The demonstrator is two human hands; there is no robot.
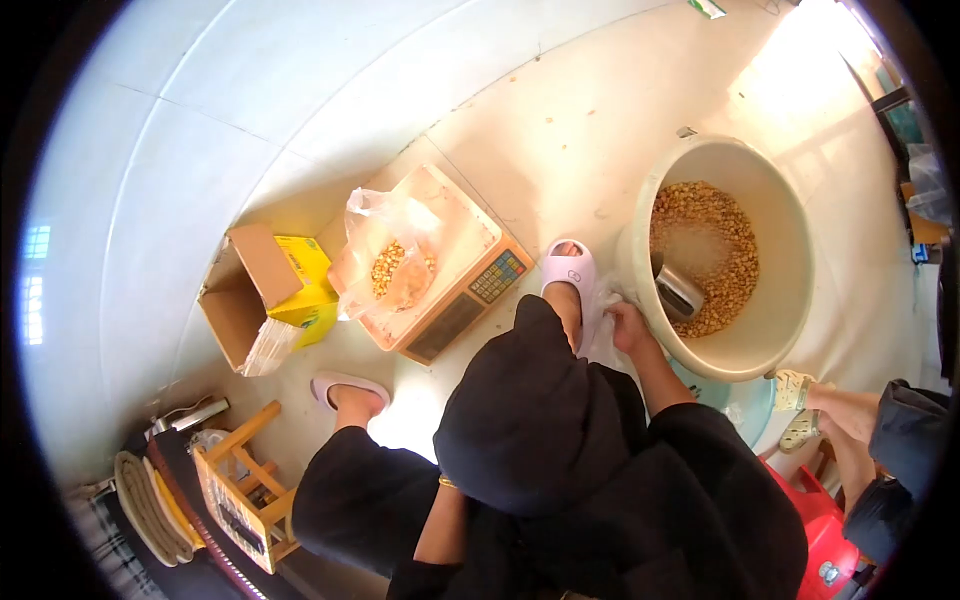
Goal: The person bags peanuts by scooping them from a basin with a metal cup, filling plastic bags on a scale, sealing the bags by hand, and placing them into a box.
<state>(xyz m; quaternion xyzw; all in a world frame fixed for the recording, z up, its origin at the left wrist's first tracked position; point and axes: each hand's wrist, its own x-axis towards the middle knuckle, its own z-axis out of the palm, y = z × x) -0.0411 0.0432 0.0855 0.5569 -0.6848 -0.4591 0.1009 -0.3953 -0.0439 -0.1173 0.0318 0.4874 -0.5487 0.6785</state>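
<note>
My right hand [628, 328] is beside the big pale bucket [800, 240], with its fingers closed on a thin clear plastic bag [603, 335]. Yellow corn kernels [735, 290] lie in the bucket, and a metal scoop [679, 292] rests on them. Of my left arm only the forearm with a gold bracelet shows; the hand is hidden behind my black-clothed knee. On a digital scale [455, 215] sits an open clear plastic bag [370, 210] with some corn kernels [388, 268] inside.
An open yellow cardboard box [262, 265] with a white stack of thin sheets [270, 347] stands left of the scale. A wooden stool [245, 480] is at lower left. Another person's feet in patterned slippers [795, 388] and a red stool [825, 530] are at right.
</note>
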